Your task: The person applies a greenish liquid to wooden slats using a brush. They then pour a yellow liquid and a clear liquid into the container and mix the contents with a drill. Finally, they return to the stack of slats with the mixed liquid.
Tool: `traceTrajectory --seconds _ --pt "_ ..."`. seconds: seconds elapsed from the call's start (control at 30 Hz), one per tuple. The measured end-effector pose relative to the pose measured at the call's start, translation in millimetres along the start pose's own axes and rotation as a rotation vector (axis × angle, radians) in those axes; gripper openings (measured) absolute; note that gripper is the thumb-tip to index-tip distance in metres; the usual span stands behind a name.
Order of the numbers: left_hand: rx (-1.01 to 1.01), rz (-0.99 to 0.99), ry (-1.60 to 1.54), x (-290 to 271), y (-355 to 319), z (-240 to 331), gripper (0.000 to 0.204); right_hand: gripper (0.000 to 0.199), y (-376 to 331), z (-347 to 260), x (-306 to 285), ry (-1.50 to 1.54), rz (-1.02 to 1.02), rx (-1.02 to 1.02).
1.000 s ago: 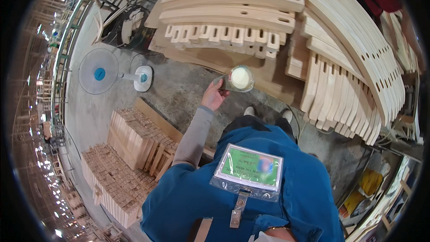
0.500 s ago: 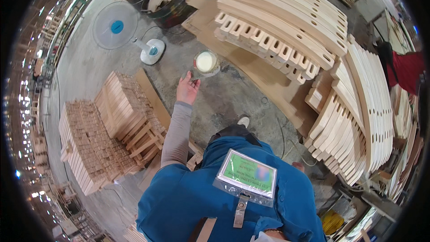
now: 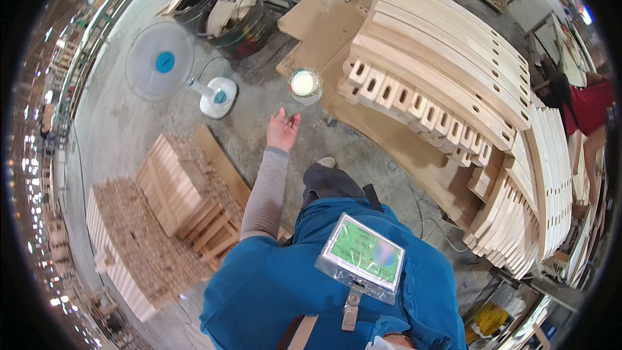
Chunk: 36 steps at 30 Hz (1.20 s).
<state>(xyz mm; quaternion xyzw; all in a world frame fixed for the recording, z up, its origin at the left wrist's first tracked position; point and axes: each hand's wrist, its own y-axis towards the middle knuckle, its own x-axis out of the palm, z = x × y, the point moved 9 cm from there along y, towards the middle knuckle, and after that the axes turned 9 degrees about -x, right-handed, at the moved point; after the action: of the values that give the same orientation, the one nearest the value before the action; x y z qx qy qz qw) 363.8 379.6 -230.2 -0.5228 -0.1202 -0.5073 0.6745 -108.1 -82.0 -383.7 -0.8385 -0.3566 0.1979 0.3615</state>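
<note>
Out in front of me, my left hand (image 3: 282, 131) is closed on the near side of a clear cup (image 3: 312, 98). Round and cut-off looking, the cup holds a creamy white substance (image 3: 303, 83), perhaps glue. My fingers partly cover the cup's near end, so the exact hold is hard to see. It is held above the floor, close to the left edge of a brown board under the stacked wooden parts (image 3: 421, 58). My right hand is not seen; my body in a blue shirt (image 3: 259, 285) fills the lower middle.
A fan (image 3: 165, 61) stands at left on the concrete floor, beside a dark bin of wood scraps (image 3: 236, 23). Stacked wood blocks (image 3: 139, 240) lie at lower left. More curved parts (image 3: 505, 220) stand at right. A person in red (image 3: 586, 104) is at far right.
My left hand and the cup have shifted slightly right. The stacked parts sit further right and lower in view. My right fingers, seen before beside my body, are out of sight.
</note>
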Motion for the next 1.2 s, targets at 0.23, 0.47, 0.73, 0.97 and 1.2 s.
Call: traceTrajectory --seconds 0.23,0.47,0.73,0.97,1.2 --pt "-0.199 -0.211 0.227 51 95 41 0.064 0.018 0 -14 135 -0.021 0.049 -0.103" --pt "-0.308 -0.296 0.334 91 146 33 0.037 0.023 -15 -41 224 -0.161 0.068 -0.163" --pt "-0.395 -0.119 0.124 102 192 -13 0.019 0.019 -72 -1 208 -0.196 0.144 -0.091" --pt "-0.407 -0.172 0.454 74 170 13 0.021 0.017 -151 13 184 -0.251 0.554 0.008" --pt "-0.86 -0.419 1.096 91 46 -58 0.014 0.032 -163 -76 192 -0.333 0.997 -0.37"
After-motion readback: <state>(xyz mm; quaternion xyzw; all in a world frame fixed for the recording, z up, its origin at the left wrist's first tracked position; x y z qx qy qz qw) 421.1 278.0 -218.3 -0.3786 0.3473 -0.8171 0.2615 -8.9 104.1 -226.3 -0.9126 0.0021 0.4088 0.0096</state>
